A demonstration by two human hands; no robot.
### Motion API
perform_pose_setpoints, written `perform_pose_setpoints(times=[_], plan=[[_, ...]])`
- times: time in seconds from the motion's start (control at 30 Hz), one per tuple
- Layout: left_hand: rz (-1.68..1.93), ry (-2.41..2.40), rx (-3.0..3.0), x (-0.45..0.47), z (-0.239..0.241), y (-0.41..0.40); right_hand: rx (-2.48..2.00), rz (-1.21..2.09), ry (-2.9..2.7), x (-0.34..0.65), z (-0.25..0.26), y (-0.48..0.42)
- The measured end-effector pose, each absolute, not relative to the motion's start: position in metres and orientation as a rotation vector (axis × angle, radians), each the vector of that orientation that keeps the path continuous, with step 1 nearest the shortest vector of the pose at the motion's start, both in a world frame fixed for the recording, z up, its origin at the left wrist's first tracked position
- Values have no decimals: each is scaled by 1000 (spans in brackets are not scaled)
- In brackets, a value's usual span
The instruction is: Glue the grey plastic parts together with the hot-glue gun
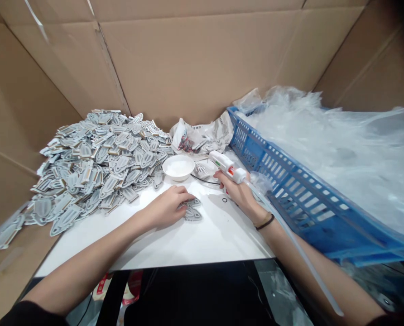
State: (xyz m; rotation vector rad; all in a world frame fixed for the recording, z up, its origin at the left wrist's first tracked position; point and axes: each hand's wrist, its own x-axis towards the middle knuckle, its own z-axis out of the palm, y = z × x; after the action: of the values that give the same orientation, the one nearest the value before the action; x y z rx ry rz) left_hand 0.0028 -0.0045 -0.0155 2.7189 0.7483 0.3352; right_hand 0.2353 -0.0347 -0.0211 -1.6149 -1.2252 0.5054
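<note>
My right hand [240, 194] is wrapped around a white hot glue gun [222, 161] with red and green parts, a little above the table. From the gun's rear a long translucent glue stick [299, 246] trails back over my forearm. My left hand [170, 206] rests on the white table [218, 240], its thumb and fingers curled onto grey flat pieces [193, 214] with cut-out outlines. My fingers partly hide these pieces. Behind my left hand stands a white bowl [178, 166] with whitish contents.
A large heap of similar grey pieces [110, 156] covers the left side. On the right, a blue crate [290, 181] holds clear plastic bags [344, 140]. Crumpled wrapping [218, 132] lies at the back. A black cord [205, 181] runs behind the gun. Cardboard walls [202, 63] enclose the table.
</note>
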Motion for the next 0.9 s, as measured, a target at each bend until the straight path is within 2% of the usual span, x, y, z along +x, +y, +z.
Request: perform_pose_setpoints(times=[0.23,0.47,0.6,0.7,0.9], plan=[[342,947,2660,-1,-14,-4,-1601,495,-1229,237,-27,-33],[535,1017,2804,11,22,26,-1611,485,-1224,235,-22,-34],[302,1296,2893,25,29,65,-1617,503,-1215,236,-23,-33],[126,1309,2799,31,24,86,-1619,499,-1215,236,-22,-34],[468,1186,2652,26,21,90,-1608,492,-1191,230,-15,-40]])
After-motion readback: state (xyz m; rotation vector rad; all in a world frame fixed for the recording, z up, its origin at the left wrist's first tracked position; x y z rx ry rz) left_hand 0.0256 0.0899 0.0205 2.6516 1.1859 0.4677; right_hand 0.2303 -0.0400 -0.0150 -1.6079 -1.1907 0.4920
